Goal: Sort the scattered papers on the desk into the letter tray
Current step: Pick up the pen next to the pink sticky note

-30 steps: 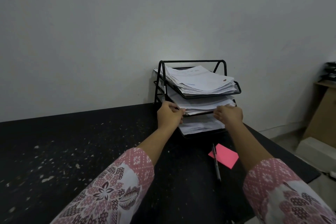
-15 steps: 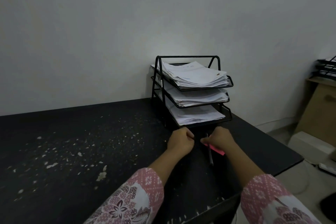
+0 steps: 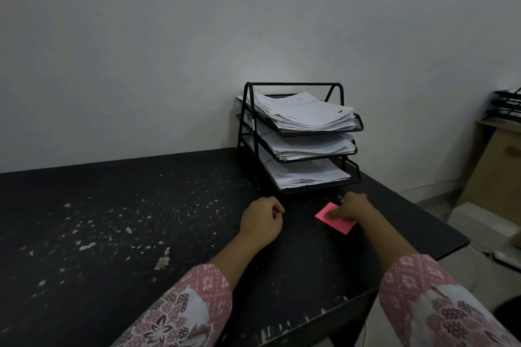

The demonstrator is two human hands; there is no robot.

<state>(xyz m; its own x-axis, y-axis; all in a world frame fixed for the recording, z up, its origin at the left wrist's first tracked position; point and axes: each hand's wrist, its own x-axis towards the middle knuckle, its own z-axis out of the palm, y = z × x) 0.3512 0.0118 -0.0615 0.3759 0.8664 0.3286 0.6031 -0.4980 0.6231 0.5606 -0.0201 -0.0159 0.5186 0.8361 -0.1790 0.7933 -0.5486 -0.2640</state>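
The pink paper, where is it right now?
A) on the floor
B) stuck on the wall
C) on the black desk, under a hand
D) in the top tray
C: the pink paper lies flat on the black desk, in front of the letter tray, with the right hand resting on it.

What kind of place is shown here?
Probably an office or workroom: a three-tier letter tray full of papers stands on a worn black desk, with a pink note pad before it.
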